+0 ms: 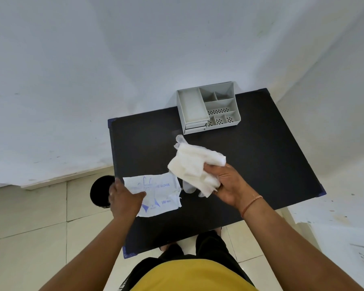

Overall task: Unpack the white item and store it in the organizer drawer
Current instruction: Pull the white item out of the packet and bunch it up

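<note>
My right hand (225, 185) grips a crumpled bundle of thin white plastic gloves (193, 164), held above the middle of the black table (261, 164). My left hand (124, 198) holds the left end of the flat white wrapper (158, 194), printed in blue with "GLOVES" and "100", which lies at the table's left edge. The grey organizer (208, 108) stands at the far edge of the table. It has open compartments on top and two shut drawers (194, 128) at its front left.
A black round object (101, 192) stands on the tiled floor just left of the table, beside my left hand. White sheeting covers the wall behind and the floor to the right. My legs are under the table's near edge.
</note>
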`<state>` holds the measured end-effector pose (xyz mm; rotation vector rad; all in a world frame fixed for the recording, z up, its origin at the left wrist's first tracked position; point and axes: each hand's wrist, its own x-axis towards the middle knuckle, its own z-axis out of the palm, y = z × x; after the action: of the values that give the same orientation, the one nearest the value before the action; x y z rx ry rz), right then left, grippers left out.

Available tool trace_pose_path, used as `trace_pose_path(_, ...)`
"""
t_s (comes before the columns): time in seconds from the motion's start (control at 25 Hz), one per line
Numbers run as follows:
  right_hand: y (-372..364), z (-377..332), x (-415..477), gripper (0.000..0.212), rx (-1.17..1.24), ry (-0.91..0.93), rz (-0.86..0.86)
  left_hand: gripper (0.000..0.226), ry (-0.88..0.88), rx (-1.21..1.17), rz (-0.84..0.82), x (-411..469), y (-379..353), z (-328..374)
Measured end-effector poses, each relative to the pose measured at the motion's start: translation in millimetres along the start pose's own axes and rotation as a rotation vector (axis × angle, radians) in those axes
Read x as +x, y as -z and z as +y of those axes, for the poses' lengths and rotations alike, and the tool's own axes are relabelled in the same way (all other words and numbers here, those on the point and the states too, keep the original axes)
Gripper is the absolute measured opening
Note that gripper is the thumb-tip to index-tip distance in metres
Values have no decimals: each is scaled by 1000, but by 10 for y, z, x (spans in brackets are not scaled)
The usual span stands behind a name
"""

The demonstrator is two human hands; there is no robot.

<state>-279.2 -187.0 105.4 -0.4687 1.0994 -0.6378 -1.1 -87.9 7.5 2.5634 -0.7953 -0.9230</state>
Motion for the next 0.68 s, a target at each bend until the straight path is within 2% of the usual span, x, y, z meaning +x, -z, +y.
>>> trace_pose_path(0.04, -12, 9, -11, 34, -15, -10, -33, 97, -114, 41, 50, -53, 40, 106)
trace_pose_path(0.08, -10, 19, -20, 34, -27, -20, -67, 85, -211, 21, 46, -114, 85, 259)
trace_pose_path(0.12, -9, 24, -26, 36, -39, -29, -95, 66, -250, -104, -44, -177, 165, 461)
trace_pose_path(0.16, -4, 31, -27, 39, -55, -35, -118, 47, -182, -350, -240, -252, 236, 674)
trace_pose_path(0.2, 3, 43, -22, 41, -76, -41, -139, 43, -56, -636, -518, -306, 271, 842)
trace_pose_path(0.24, 10, 48, -19, 42, -95, -49, -154, 51, 58, -821, -736, -377, 310, 999)
trace_pose_path(0.32, 16, 14, -23, 41, -105, -82, -142, 60, 128, -924, -960, -437, 325, 1177)
trace_pose_path(0.4, 65, -61, -45, 39, -85, -118, -137, 46, 37, -836, -947, -471, 240, 1253)
trace_pose_path(0.48, 148, -140, -72, 38, -70, -141, -177, 29, -30, -760, -809, -492, 142, 1288)
trace_pose_path(0.56, 234, -158, -54, 36, -124, -136, -163, 26, -58, -739, -745, -497, 50, 1295)
trace_pose_path(0.68, 324, -195, -21, 34, -257, -98, -67, 39, -50, -780, -885, -520, 0, 1317)
